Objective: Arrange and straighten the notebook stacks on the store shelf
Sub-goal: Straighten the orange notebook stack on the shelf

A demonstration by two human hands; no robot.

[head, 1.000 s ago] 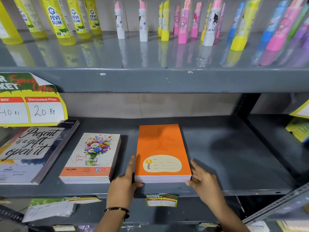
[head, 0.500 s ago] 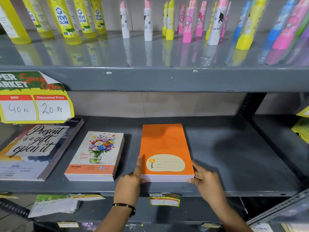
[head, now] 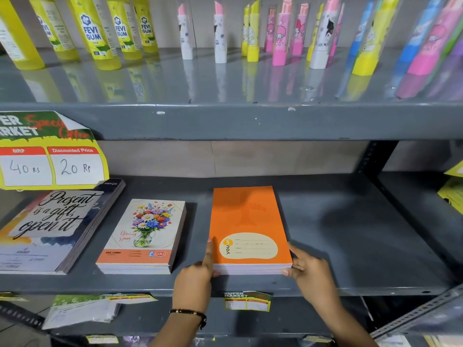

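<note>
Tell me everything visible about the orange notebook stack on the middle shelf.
The orange notebook stack lies flat on the grey shelf, right of the floral stack and apart from it. Its top cover looks like matte card, with a faint striped motif and a cream label near the front edge, printed "you". Pale page edges face forward, fairly even. The left hand presses its left front corner; the right hand holds the right front corner.

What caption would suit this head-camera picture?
Left hand and right hand square an orange notebook stack on a grey shelf.
</note>
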